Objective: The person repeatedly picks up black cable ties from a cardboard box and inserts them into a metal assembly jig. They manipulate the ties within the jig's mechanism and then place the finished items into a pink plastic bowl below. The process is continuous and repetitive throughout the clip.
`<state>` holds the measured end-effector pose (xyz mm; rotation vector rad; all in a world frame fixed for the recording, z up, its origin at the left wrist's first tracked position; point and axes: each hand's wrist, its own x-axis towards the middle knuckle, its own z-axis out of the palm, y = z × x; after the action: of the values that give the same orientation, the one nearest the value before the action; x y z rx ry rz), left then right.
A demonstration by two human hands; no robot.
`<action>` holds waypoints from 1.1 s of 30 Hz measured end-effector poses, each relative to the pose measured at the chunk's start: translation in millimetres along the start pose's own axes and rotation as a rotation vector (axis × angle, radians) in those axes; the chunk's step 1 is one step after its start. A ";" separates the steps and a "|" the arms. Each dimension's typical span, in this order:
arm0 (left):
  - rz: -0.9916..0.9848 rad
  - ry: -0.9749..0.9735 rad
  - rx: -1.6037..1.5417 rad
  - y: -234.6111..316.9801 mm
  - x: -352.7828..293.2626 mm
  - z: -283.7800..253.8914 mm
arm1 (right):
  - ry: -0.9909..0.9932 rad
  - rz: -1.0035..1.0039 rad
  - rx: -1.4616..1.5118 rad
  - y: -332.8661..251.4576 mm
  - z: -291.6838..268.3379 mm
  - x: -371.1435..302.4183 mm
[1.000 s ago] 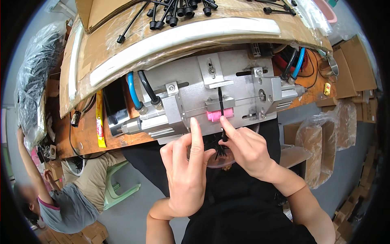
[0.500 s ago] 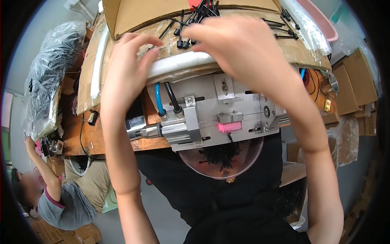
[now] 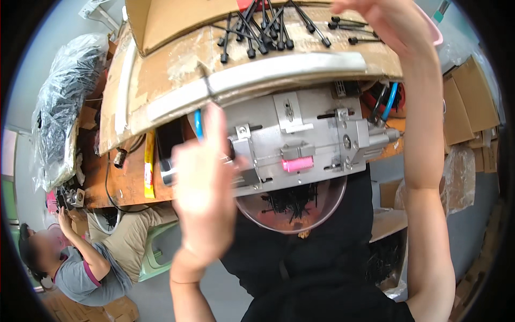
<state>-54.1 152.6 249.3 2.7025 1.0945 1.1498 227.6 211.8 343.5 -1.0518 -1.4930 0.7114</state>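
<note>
My left hand (image 3: pixel 206 185), blurred by motion, is raised over the left part of a metal fixture (image 3: pixel 271 121). A thin black rod-like piece (image 3: pixel 207 85) stands at its fingertips, apparently pinched there, with its kind unclear. Up at the right, my right hand (image 3: pixel 389 24) has its fingers stretched leftward and apart, with nothing seen in them. Close by lie a few black knob-ended rods (image 3: pixel 365 40). A larger pile of such rods (image 3: pixel 263 32) rests on the cardboard sheet (image 3: pixel 182 59). On the fixture sits a small pink block (image 3: pixel 298 163).
Below the fixture, a clear bowl (image 3: pixel 332 214) holds many black pieces. White padding (image 3: pixel 257 75) edges the cardboard. A yellow tube-like packet (image 3: pixel 149 166) lies on the wooden table (image 3: pixel 107 182). At left sits another person (image 3: pixel 96 268) near a plastic-wrapped bundle (image 3: pixel 67 96).
My left hand has come down and right from the cardboard, with a black rod-like piece at its fingertips. My right hand has moved right and up, away from the pile.
</note>
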 end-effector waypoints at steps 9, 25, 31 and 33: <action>-0.057 -0.292 -0.007 71.1 -64.8 64.7 | 0.117 -0.099 0.184 -2.9 -10.1 -117.0; 0.107 -0.003 -0.136 27.9 46.3 38.3 | 0.040 -0.091 -0.530 46.4 89.4 -238.8; 0.008 -0.161 -0.151 -25.4 138.4 53.9 | -0.069 -0.082 -0.560 60.2 106.6 -234.9; -0.193 -0.322 -0.178 -14.9 153.2 44.9 | -0.073 -0.056 -0.564 61.8 105.9 -231.0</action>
<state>40.1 267.8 309.1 2.4666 1.1120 0.7148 134.4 42.2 167.6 -1.4043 -1.8332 0.2886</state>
